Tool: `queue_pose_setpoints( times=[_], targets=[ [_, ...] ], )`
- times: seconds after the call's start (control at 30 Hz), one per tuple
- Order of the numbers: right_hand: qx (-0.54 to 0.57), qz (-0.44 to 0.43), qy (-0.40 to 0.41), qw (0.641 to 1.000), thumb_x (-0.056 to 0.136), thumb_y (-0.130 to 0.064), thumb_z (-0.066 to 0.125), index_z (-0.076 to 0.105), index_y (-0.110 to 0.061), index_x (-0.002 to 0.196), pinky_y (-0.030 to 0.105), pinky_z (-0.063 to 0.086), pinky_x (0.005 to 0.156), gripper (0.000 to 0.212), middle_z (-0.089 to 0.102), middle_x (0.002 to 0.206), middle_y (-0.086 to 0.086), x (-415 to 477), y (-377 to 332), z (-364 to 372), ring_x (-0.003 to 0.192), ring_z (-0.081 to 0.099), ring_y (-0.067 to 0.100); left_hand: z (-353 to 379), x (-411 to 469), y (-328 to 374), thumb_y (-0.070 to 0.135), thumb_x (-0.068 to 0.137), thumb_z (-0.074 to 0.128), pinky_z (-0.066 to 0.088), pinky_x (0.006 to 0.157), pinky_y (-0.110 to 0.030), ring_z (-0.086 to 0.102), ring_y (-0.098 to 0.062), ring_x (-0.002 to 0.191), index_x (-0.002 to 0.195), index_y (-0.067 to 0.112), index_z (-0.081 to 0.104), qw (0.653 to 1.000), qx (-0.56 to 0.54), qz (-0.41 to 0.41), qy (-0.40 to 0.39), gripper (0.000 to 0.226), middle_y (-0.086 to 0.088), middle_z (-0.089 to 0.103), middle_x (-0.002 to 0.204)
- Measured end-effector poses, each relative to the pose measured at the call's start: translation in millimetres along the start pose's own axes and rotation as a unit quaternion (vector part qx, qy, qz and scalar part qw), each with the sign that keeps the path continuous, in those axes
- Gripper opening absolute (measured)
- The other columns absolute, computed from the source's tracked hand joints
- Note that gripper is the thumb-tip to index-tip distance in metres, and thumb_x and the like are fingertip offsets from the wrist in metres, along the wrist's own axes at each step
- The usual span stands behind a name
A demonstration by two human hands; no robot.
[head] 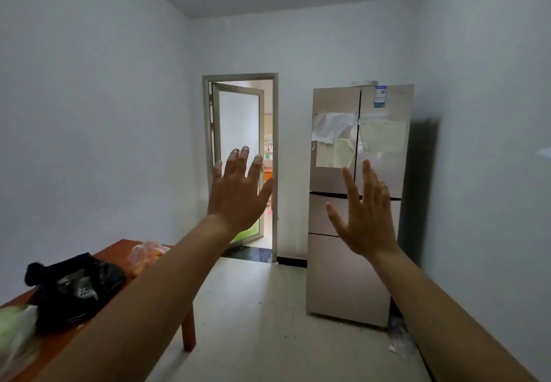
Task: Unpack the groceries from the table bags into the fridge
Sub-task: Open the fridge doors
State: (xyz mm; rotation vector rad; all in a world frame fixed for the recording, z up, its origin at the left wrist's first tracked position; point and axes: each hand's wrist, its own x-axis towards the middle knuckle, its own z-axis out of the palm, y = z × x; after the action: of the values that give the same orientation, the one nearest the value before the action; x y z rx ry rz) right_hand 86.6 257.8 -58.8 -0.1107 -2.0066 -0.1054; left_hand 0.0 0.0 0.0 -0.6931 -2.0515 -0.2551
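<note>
Both my arms are stretched out in front of me. My left hand is raised with fingers spread and holds nothing. My right hand is also up, fingers apart and empty, in front of the fridge. The tall beige fridge stands against the far wall at the right, all its doors shut, with papers stuck on the upper doors. At lower left a red-brown table carries a black plastic bag, a clear bag with orange fruit behind it, and a pale bag with something green at the near edge.
An open doorway with a glass door swung inward lies between table and fridge, leading to another room. Pale tiled floor runs from the table to the fridge. White walls close both sides; some litter lies beside the fridge's right foot.
</note>
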Motion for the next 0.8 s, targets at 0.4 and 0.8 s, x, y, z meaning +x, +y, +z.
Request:
queue_pose_setpoints(
  times=[0.4, 0.8],
  targets=[
    [-0.073, 0.050, -0.180, 0.980, 0.089, -0.064, 0.044, 0.014, -0.022, 0.158, 0.059, 0.027, 0.115, 0.086, 0.003, 0.165, 0.019, 15, 24, 227, 0.149, 0.017, 0.039, 229, 53, -68, 0.061, 0.094, 0.020, 0.035, 0.109, -0.063, 0.036, -0.040, 0.142, 0.144, 0.014, 0.048, 0.995, -0.053, 0.006, -0.080, 0.074, -0.019, 0.036, 0.156],
    [-0.163, 0.175, -0.211, 0.948, 0.090, -0.065, 0.028, 0.023, -0.020, 0.155, 0.054, 0.016, 0.121, 0.079, 0.010, 0.163, 0.019, 43, 174, 339, 0.151, 0.014, 0.037, 453, 162, 6, 0.065, 0.089, -0.002, 0.008, 0.121, -0.057, -0.008, -0.030, 0.153, 0.158, 0.022, 0.011, 0.974, -0.132, 0.061, -0.175, 0.083, -0.011, -0.005, 0.166]
  ],
)
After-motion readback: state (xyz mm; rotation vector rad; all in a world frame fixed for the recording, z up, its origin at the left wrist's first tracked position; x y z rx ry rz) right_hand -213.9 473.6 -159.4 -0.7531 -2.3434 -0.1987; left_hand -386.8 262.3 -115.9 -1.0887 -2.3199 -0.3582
